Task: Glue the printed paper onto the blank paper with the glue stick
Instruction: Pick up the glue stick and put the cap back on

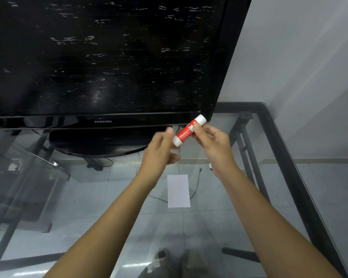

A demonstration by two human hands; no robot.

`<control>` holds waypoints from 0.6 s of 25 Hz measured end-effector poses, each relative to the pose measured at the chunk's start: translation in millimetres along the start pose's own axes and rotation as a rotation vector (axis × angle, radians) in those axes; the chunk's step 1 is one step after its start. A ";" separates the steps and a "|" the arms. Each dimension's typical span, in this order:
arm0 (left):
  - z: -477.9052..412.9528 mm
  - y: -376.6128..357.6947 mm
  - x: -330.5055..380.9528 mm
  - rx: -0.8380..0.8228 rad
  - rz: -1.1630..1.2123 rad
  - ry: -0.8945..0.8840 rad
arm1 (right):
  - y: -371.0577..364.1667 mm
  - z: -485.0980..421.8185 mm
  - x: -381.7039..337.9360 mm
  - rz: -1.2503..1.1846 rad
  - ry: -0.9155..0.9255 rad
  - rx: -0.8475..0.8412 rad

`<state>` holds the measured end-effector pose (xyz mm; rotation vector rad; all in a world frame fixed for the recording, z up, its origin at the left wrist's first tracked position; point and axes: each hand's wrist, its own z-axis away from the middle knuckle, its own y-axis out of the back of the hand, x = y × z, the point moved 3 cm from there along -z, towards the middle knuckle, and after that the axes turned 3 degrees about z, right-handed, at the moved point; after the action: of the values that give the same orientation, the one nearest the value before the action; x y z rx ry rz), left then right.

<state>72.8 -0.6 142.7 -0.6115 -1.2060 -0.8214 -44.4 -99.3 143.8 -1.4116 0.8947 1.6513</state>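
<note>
My right hand (213, 143) holds a red and white glue stick (189, 130) tilted above the glass table, its cap end pointing up and right. My left hand (161, 149) hovers just left of the stick's lower end with fingers apart, blurred, holding nothing. A white sheet of paper (178, 191) lies flat on the glass between my forearms, nearer to me than both hands. Its upper face looks blank; no print is visible on it. A small white object (210, 166) peeks out beside my right wrist, mostly hidden.
A large black TV (100, 61) on an oval stand (92, 143) fills the back of the glass table (289, 197). The table's black frame (285, 149) runs along the right side. A white wall stands at right. Tiled floor, cables and my feet show through the glass.
</note>
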 end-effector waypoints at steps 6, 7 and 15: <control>3.9 -2.8 -10.0 0.177 -0.618 -0.669 | -3.8 -4.6 9.5 0.094 -0.016 -0.059; 3.8 -2.4 -11.4 0.195 -0.615 -0.674 | -2.3 -8.6 12.7 0.126 -0.021 -0.101; -0.1 7.7 -19.3 0.219 -0.496 -0.564 | 60.6 -53.5 111.3 0.988 -0.012 -0.053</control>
<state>76.4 8.0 124.1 -0.3711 -1.9868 -0.9376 -84.2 -161.8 27.9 -1.0160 1.7163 2.3748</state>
